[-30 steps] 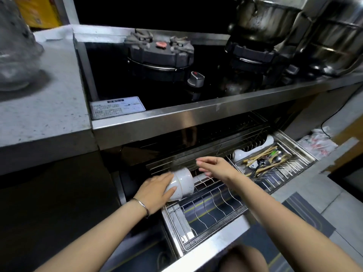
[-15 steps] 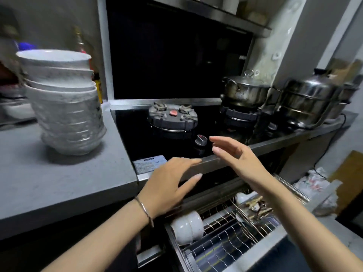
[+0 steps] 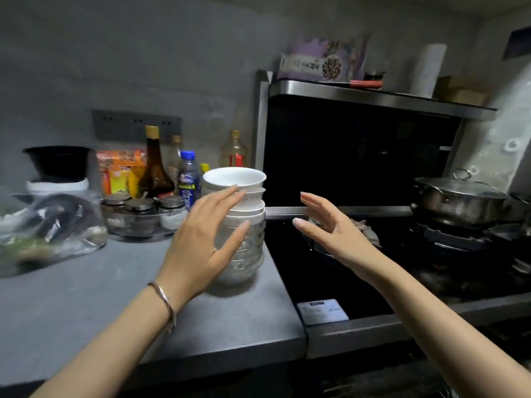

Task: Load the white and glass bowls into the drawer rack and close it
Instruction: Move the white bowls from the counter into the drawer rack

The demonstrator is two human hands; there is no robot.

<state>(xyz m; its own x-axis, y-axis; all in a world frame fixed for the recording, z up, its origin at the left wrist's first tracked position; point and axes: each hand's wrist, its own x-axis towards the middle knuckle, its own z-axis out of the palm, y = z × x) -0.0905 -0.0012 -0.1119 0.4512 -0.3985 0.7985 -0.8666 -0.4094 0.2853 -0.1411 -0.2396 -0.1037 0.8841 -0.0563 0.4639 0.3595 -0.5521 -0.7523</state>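
A stack of bowls stands on the grey counter (image 3: pixel 86 297) beside the stove. White bowls (image 3: pixel 238 180) sit on top, and patterned glass bowls (image 3: pixel 251 254) are underneath. My left hand (image 3: pixel 204 242) is spread open against the stack's left front, fingers straight. To the right of the stack, my right hand (image 3: pixel 330 228) hovers open over the black cooktop, a short gap from the bowls. The drawer rack is out of view below the frame.
Spice jars (image 3: pixel 143 216), sauce bottles (image 3: pixel 155 165), a blue-capped bottle (image 3: pixel 188 179) and a plastic bag (image 3: pixel 51 228) crowd the counter's back left. Steel pots (image 3: pixel 459 202) sit on the burners at right. A range hood (image 3: pixel 373 96) hangs above the black cooktop (image 3: pixel 301 268).
The view has swung up from the drawer rack to the counter. Both hands left the white bowl in the rack and rose to either side of the bowl stack.
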